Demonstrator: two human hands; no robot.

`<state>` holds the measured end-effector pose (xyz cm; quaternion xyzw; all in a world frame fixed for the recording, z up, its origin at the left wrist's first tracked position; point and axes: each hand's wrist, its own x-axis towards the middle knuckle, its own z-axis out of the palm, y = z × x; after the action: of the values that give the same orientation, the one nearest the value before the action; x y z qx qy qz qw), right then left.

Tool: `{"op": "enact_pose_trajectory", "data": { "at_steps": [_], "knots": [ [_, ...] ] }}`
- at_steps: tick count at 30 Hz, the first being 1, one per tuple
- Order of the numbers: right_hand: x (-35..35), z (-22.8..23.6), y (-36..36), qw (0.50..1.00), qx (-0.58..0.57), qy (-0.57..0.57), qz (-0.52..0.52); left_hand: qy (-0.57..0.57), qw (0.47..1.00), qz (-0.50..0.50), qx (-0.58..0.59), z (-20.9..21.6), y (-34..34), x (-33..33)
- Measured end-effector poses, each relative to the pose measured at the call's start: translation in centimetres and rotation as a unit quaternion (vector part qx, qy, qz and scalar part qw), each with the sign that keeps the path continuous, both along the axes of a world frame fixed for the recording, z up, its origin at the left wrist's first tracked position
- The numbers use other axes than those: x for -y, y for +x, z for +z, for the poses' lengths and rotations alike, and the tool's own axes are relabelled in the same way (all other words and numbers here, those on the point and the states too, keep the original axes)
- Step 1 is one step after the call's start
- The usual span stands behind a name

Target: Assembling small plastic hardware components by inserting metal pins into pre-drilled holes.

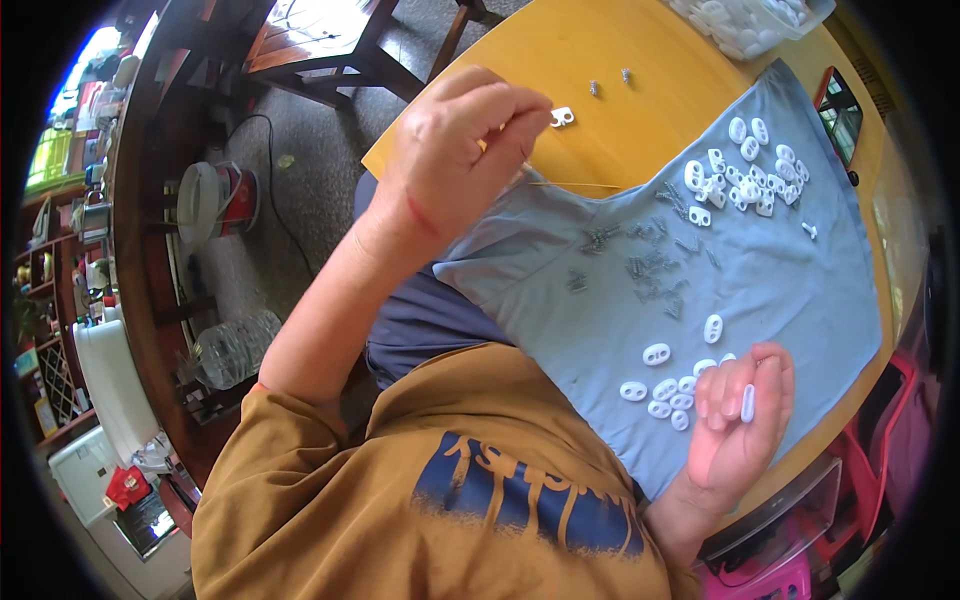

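Note:
My left hand [462, 140] is raised over the far left of the table, its thumb and index finger pinched on a small white plastic cord lock part [563, 117]. My right hand [742, 408] is curled at the near right, with a white oval cord lock [748, 403] on edge between thumb and fingers. Beside it on the blue cloth [800, 300] lie several white two-hole cord locks [656, 355]. Farther off is a pile of similar white parts [748, 188]. Small metal springs [648, 275] are scattered mid-cloth.
Two small groups of springs [594, 88] lie on the yellow tabletop [500, 60]. A clear tub of white parts [745, 40] stands at the far right, near a dark phone [838, 115]. A wooden stool [320, 45] and a bucket [225, 200] are on the left.

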<state>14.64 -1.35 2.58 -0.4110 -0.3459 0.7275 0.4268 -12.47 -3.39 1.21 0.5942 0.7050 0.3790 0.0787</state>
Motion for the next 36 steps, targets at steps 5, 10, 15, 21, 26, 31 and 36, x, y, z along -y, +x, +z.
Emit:
{"op": "enact_pose_trajectory", "data": {
  "at_steps": [5,10,15,21,26,31,36],
  "knots": [
    [-0.1,0.1,0.0,1.0,-0.003,-0.01,0.005,-0.058,0.995,-0.034,-0.079,-0.8,-0.7,-1.5],
    [-0.1,0.2,0.1,1.0,-0.006,-0.019,0.001,-0.121,0.982,-0.085,-0.114,0.5,-0.9,-2.7],
    [-0.2,-0.1,0.3,0.996,-0.063,-0.058,0.017,-0.219,0.962,-0.132,-0.092,1.2,-2.0,-3.6],
    [-0.4,-0.3,0.7,0.988,-0.134,-0.074,0.035,-0.207,0.958,-0.063,0.188,1.9,-1.1,-2.7],
    [-0.2,-0.4,0.9,0.986,-0.138,-0.084,0.035,-0.129,0.822,-0.045,0.554,4.6,6.3,0.2],
    [0.0,-0.2,0.9,0.987,-0.115,-0.106,0.033,-0.188,0.622,-0.133,0.748,3.1,12.0,1.4],
    [0.0,0.3,0.8,0.992,-0.067,-0.102,0.026,-0.156,0.592,-0.143,0.778,2.5,13.5,1.3]
  ]
}}
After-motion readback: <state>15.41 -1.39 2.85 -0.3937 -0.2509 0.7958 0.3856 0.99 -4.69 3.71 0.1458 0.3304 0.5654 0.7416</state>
